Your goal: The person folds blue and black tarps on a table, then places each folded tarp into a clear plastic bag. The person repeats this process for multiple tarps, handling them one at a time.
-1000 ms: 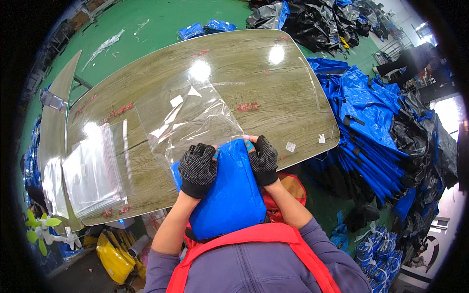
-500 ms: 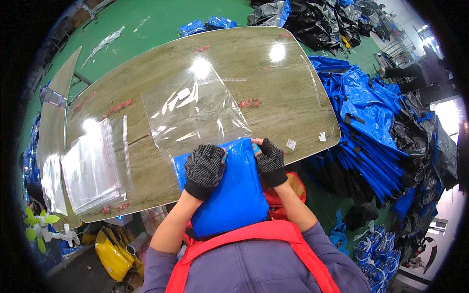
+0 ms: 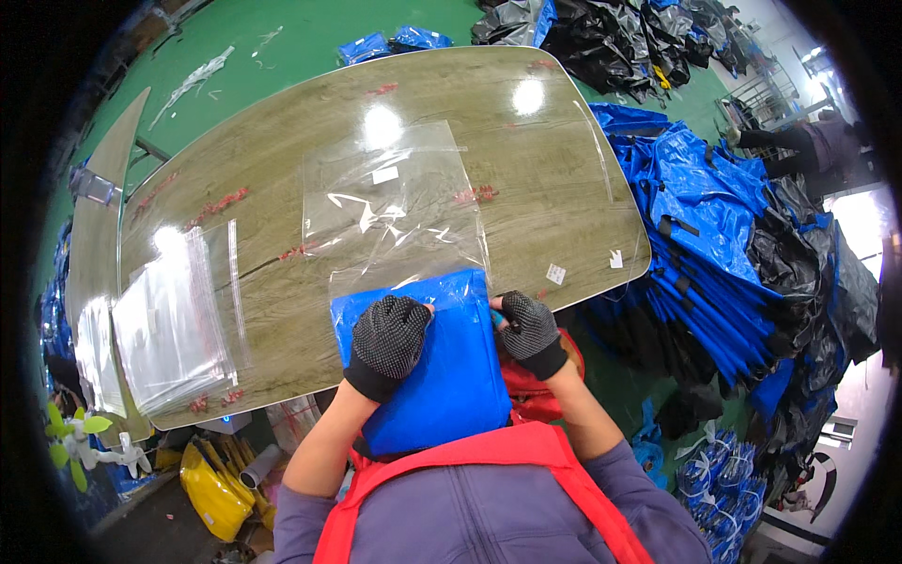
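Observation:
A folded blue tarp-like bundle point(image 3: 440, 381) lies against my front and over the table's near edge. Its far end meets a clear plastic bag point(image 3: 399, 202), which lies flat with a small white label; the overlap is hard to make out. My left hand point(image 3: 390, 336), in a black dotted glove with bare fingertips, is curled closed on the left part of the bundle. Beside the bundle's right edge, my right hand point(image 3: 528, 324), gloved alike, pinches with thumb and fingers at the clear bag's edge; what exactly lies between them is partly hidden.
The wood-patterned table point(image 3: 554, 216) carries a stack of clear bags point(image 3: 174, 320) at left and a small white label point(image 3: 556, 274) at right. Blue sheets point(image 3: 705, 188) are heaped beyond its right edge. Yellow folded material point(image 3: 214, 484) sits below left. Another person point(image 3: 822, 141) is at far right.
The clear bag has straightened and shifted right at its far end. My right hand has moved slightly right and down, off the bundle's top corner. My left hand stays on the bundle.

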`<action>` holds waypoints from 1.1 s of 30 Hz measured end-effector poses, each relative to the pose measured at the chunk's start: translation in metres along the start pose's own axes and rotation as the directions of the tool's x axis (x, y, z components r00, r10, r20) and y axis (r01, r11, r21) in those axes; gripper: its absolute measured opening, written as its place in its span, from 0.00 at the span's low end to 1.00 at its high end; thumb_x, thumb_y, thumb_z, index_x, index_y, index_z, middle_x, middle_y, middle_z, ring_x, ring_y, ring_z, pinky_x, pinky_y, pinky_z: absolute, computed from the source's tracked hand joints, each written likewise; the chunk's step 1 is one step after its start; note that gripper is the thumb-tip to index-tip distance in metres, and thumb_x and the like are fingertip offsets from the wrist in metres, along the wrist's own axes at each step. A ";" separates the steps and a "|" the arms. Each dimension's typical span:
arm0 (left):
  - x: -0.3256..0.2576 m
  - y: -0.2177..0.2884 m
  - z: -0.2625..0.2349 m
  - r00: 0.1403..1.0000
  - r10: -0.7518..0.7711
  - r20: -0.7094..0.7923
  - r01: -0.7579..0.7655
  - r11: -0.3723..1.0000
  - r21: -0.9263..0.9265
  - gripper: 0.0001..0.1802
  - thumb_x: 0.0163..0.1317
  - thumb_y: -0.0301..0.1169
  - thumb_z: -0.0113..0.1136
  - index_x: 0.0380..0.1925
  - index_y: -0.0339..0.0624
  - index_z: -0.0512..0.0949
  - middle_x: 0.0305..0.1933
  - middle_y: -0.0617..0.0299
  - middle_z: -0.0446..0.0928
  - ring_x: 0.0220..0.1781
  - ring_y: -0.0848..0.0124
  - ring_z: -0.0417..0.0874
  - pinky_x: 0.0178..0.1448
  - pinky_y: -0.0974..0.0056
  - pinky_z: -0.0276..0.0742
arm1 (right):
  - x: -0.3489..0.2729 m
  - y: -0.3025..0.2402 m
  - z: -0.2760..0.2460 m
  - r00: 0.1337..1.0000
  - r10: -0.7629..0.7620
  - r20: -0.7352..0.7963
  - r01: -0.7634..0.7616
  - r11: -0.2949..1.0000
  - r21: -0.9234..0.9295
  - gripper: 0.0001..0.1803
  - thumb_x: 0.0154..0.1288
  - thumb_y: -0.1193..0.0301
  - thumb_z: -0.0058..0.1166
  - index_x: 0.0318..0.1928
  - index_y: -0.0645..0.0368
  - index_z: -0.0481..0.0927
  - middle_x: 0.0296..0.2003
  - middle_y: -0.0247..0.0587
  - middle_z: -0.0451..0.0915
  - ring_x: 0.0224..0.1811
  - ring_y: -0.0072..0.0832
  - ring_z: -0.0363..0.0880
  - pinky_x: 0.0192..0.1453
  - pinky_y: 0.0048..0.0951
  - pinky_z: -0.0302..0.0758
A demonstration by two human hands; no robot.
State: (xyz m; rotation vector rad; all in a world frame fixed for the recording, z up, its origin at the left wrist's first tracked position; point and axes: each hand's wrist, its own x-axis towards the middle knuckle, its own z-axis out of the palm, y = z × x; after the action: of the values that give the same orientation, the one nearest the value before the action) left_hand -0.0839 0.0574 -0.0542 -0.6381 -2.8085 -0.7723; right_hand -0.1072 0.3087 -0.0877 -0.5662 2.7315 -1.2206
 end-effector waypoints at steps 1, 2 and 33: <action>-0.002 0.001 -0.001 1.000 -0.009 0.001 0.009 1.000 -0.026 0.10 0.58 0.33 0.58 0.37 0.42 0.81 0.34 0.54 0.79 0.38 0.55 0.78 0.42 0.54 0.74 | 0.006 0.001 -0.005 0.997 -0.066 0.027 0.062 0.989 0.134 0.12 0.60 0.69 0.57 0.43 0.61 0.78 0.37 0.46 0.79 0.41 0.39 0.80 0.50 0.35 0.75; -0.003 0.001 -0.001 1.000 -0.022 0.019 0.023 0.998 -0.062 0.10 0.59 0.34 0.58 0.37 0.42 0.81 0.34 0.53 0.79 0.38 0.55 0.78 0.42 0.53 0.74 | 0.011 0.002 -0.009 0.982 -0.189 -0.006 0.183 0.939 0.290 0.13 0.60 0.68 0.58 0.43 0.61 0.78 0.38 0.44 0.79 0.42 0.37 0.79 0.51 0.34 0.75; -0.092 -0.062 -0.007 0.628 -0.746 0.221 0.564 0.242 -0.789 0.23 0.68 0.41 0.57 0.54 0.35 0.72 0.45 0.58 0.78 0.43 0.73 0.77 0.47 0.67 0.74 | -0.005 -0.006 0.014 0.973 0.209 -0.095 -0.161 0.916 0.367 0.21 0.66 0.56 0.57 0.43 0.65 0.83 0.32 0.46 0.84 0.34 0.27 0.82 0.39 0.31 0.75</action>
State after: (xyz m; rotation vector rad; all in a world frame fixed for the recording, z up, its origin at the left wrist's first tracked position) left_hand -0.0284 -0.0277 -0.1001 0.7028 -2.2639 -2.2039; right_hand -0.0976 0.2970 -0.0936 -0.1847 2.4920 -1.7002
